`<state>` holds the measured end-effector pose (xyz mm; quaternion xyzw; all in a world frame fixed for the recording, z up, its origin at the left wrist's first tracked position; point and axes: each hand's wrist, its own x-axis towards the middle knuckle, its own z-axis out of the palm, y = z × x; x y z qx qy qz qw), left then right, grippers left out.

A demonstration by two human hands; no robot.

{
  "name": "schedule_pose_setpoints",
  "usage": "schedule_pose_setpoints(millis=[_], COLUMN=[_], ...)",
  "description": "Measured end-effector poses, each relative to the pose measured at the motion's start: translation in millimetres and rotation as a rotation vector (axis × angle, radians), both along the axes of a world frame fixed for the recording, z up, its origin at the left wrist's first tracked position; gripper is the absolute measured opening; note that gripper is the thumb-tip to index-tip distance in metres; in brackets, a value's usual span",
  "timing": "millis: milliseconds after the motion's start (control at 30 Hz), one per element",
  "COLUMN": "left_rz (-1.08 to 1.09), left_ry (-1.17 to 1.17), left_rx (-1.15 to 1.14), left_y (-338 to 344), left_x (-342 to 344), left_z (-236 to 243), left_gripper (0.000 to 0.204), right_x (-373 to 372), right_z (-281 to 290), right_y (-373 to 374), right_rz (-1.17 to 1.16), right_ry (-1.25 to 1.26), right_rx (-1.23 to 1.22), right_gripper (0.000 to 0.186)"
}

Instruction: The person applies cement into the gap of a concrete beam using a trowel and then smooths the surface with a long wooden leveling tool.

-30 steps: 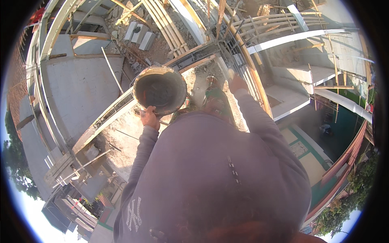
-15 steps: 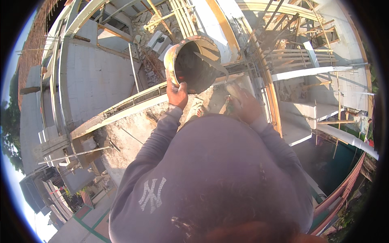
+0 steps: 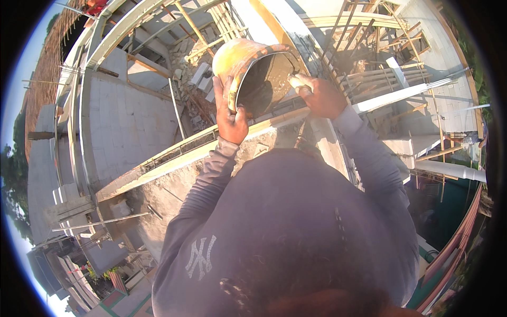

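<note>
An orange, mortar-smeared bucket (image 3: 231, 59) is tipped over the formwork with its mouth turned partly toward me. My left hand (image 3: 232, 119) grips its near left side, fingers along the outer wall and thumb at the rim. Wet grey residue coats the shaded inside of the bucket. At the right side of the mouth, my right hand (image 3: 323, 98) is closed round the pale handle of a trowel (image 3: 297, 82). The trowel's blade is hard to make out against the bucket's inside.
Long timber formwork boards (image 3: 158, 164) run below the bucket, with rebar (image 3: 330, 68) at the right. Beyond are drops to lower rooms, block walls (image 3: 124, 111), rubble and bamboo poles (image 3: 193, 24). A rough concrete ledge (image 3: 158, 185) lies by my left arm.
The bucket has tipped further, showing more of its outer side. My right hand has risen and moved forward to the bucket's mouth with the trowel. My left hand keeps hold of the bucket.
</note>
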<state>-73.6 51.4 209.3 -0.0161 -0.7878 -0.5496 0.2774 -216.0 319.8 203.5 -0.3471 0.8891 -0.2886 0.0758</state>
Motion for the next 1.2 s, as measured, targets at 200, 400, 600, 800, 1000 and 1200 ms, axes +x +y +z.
schedule_pose_setpoints(millis=[200,400,600,800,1000,1200], left_rz=[-0.165,-0.114,0.04,0.226,0.231,0.59], left_ry=[-0.123,-0.246,-0.567,-0.855,-0.978,-0.914], left_rx=[0.211,0.141,0.649,0.754,0.648,1.117], left_y=[13,4,48,52,-3,31], left_x=[10,8,0,14,92,72], left_z=[19,-44,-73,-155,-258,-215], left_gripper=[0.082,0.081,0.046,0.016,0.033,0.01], right_x=[-8,37,69,86,94,51], right_z=[7,-94,-103,-112,-126,-253], right_y=[22,23,49,141,178,181], right_rz=[-0.159,0.003,-0.187,-0.371,-0.668,-0.734], right_ry=[-1.305,-1.21,-1.289,-1.315,-0.484,-0.315], right_rx=[-0.241,-0.553,-0.667,-0.583,-0.28,0.165], right_gripper=[0.039,0.045,0.055,0.057,0.06,0.068])
